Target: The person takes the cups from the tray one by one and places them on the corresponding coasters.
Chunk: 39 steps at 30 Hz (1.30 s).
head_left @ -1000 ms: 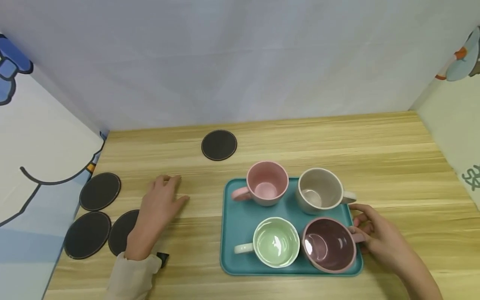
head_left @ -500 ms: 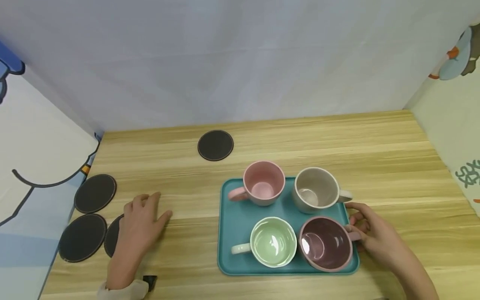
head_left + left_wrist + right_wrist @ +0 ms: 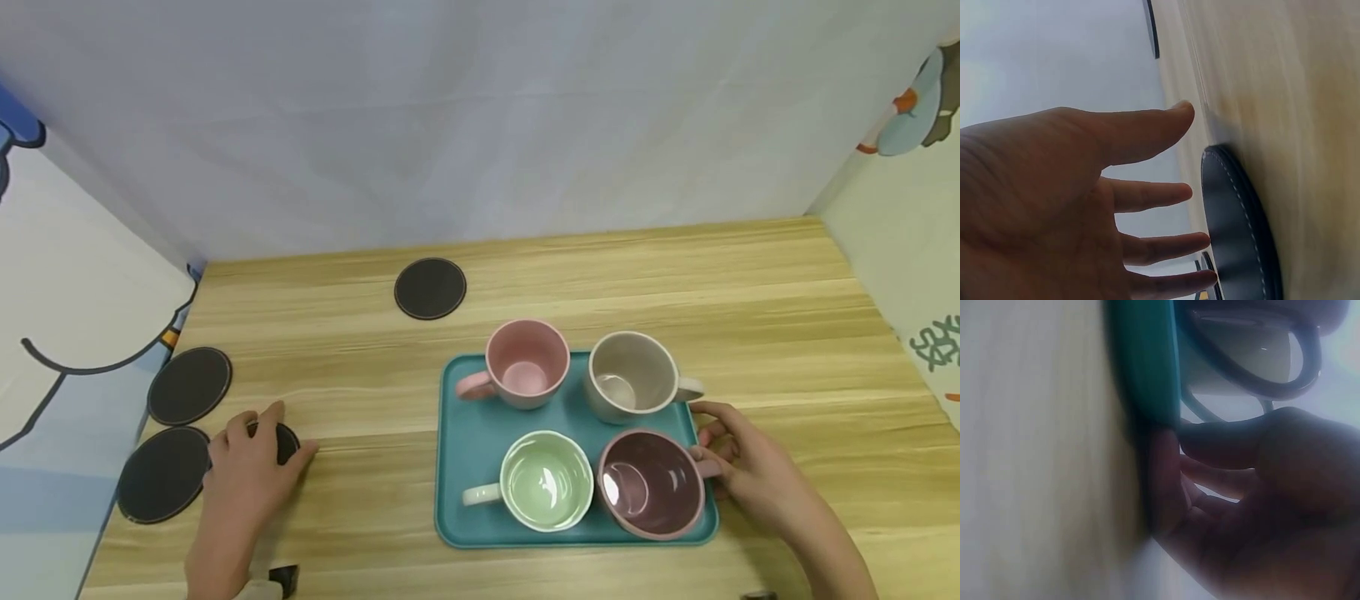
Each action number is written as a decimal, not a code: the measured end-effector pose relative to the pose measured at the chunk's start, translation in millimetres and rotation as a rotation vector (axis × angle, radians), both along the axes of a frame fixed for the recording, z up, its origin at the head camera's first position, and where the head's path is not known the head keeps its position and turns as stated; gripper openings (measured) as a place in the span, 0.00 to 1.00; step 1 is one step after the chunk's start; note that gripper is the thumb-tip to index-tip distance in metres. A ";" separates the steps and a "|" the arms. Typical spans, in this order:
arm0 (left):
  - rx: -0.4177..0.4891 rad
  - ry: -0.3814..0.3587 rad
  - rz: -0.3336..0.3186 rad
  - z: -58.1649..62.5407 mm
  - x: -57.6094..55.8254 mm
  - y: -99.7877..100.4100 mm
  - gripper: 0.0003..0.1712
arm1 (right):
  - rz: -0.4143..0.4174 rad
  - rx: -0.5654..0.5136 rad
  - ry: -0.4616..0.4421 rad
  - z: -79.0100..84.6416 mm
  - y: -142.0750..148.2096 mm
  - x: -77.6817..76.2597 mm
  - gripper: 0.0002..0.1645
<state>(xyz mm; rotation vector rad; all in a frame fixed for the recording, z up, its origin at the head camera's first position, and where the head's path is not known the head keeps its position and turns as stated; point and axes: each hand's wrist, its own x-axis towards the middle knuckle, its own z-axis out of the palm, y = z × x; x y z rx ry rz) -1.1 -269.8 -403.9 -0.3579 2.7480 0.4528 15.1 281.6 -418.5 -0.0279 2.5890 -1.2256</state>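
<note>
My left hand hovers over a round black coaster, fingers spread and thumb held out to the side. In the left wrist view the fingers are nearly straight, their tips close to the stitched rim of that coaster. My right hand grips the right edge of a teal tray. The right wrist view has the thumb at the rim of the tray and fingers below it. On the tray stand a pink mug, a beige mug, a green mug and a maroon mug.
Two more black coasters, an upper one and a lower one, lie by the table's left edge. Another coaster is at the back, beyond the tray. A white cloth hangs behind the wooden table.
My left hand has moved left and nearer to me, from bare wood to over the nearest coaster. My right hand stays at the tray, which keeps its place along with the mugs.
</note>
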 end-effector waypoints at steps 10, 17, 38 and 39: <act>-0.002 -0.048 0.032 -4.9 11.3 -12.6 0.54 | 0.005 0.001 0.000 0.1 0.0 -0.9 0.35; 0.040 -0.105 0.008 -8.1 18.6 -24.9 0.70 | 0.009 -0.012 -0.005 0.6 0.2 -3.2 0.36; 0.021 -0.029 -0.044 -11.2 26.9 -34.8 0.62 | 0.008 -0.011 -0.017 1.1 1.0 0.3 0.36; 0.018 -0.027 -0.044 -11.2 26.8 -34.6 0.62 | 0.010 -0.013 -0.017 0.9 1.1 0.7 0.36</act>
